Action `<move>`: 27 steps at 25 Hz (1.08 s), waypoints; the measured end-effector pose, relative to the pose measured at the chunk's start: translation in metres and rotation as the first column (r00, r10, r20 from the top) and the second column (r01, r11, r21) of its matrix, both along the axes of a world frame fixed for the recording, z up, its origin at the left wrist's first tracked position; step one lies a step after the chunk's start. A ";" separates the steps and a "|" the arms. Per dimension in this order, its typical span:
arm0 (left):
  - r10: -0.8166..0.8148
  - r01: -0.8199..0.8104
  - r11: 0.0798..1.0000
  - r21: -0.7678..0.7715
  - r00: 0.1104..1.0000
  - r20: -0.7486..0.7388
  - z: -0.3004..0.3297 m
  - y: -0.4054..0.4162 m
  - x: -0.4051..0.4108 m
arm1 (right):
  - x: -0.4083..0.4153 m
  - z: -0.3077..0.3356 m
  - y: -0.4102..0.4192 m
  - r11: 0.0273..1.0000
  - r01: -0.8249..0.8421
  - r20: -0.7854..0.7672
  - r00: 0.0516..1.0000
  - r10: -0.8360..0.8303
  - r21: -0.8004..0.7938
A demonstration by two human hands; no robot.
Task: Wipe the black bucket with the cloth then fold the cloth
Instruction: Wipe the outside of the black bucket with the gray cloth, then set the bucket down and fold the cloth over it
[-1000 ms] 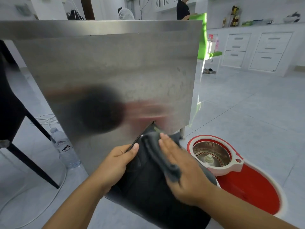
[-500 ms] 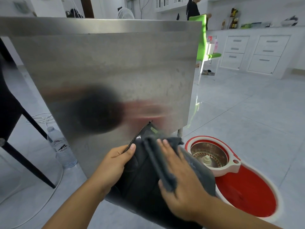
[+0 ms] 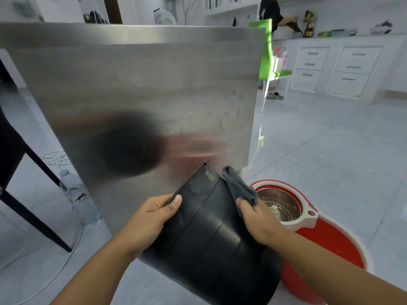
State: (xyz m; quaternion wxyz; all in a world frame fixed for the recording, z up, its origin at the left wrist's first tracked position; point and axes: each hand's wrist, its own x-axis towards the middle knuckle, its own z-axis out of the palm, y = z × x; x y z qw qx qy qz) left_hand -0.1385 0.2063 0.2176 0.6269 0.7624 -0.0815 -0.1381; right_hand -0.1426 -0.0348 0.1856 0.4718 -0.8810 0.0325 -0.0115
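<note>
— At the near edge of the steel counter [image 3: 136, 84], what lies there?

— On its side lies the black bucket [image 3: 211, 234], its base pointing away toward the far end and its open mouth toward the person. Its dark wall overhangs the counter's near corner. A small greenish label sits close to the base.

— How is the left hand [image 3: 152, 216] placed?

— It is closed on the bucket's left side near the base edge, thumb lying over the top of the wall and fingers tucked out of sight behind it. It grips the bucket.

— And the right hand [image 3: 257, 221]?

— It holds the cloth [image 3: 240, 186], a grey one, bunched between thumb and fingers. The cloth lies against the upper right part of the bucket's wall, its free end reaching up toward the base. The hand itself rests against the bucket's right flank.

— What is around them?

— On the floor just to the right stands a red mop bucket [image 3: 326, 238] with a white-rimmed metal spinner basket [image 3: 279, 201]. A plastic water bottle [image 3: 81, 199] stands on the floor at the left, beside the counter, next to a dark chair leg. A green chair [image 3: 267, 51] stands beyond the far right corner of the counter, and white drawers [image 3: 339, 69] line the wall behind. The counter's surface carries a blurred dark and reddish reflection.
</note>
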 end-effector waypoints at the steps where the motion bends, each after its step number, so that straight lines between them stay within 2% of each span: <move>1: 0.001 -0.001 1.000 0.009 1.000 0.005 0.000 -0.001 0.000 | 0.005 -0.004 -0.006 0.998 0.058 -0.158 0.986 -0.059 -0.009; 2: 0.016 -0.016 1.000 0.014 1.000 0.006 -0.001 -0.002 0.000 | 0.010 -0.009 -0.013 0.994 0.105 -0.275 0.956 -0.099 0.007; 4: 0.081 -0.081 0.997 0.012 0.997 -0.018 -0.001 -0.003 0.001 | 0.016 -0.014 -0.020 0.957 0.232 -0.406 0.902 -0.144 0.175; 6: 0.159 -0.157 0.987 0.043 0.986 -0.046 -0.007 -0.003 0.005 | 0.020 -0.012 -0.024 0.873 0.355 -0.455 0.872 -0.181 0.334; 8: 0.203 -0.195 0.977 0.087 0.976 -0.084 -0.019 -0.004 0.012 | 0.028 -0.011 -0.031 0.788 0.472 -0.443 0.849 -0.286 0.395; 10: 0.188 -0.174 0.975 0.135 0.977 -0.098 -0.032 -0.006 0.014 | 0.035 -0.009 -0.040 0.671 0.541 -0.477 0.824 -0.304 0.506; 13: 0.028 -0.011 0.955 0.295 0.998 -0.052 -0.051 -0.014 0.015 | 0.040 -0.010 -0.058 0.495 0.528 -0.487 0.844 -0.223 0.690; 17: -0.187 0.127 0.784 0.607 0.982 0.036 -0.087 -0.032 0.016 | 0.043 -0.018 -0.069 0.411 0.466 -0.463 0.879 -0.115 0.784; 21: -0.385 0.172 0.465 0.869 0.923 0.023 -0.126 -0.054 0.013 | 0.043 -0.016 -0.069 0.395 0.409 -0.405 0.909 -0.098 0.822; 24: -0.464 0.169 0.298 0.939 0.886 -0.012 -0.145 -0.065 0.012 | 0.042 -0.014 -0.067 0.397 0.363 -0.371 0.927 -0.061 0.843; 27: -0.479 0.159 0.247 0.956 0.878 -0.023 -0.161 -0.069 0.013 | 0.043 -0.015 -0.066 0.406 0.337 -0.351 0.935 -0.044 0.849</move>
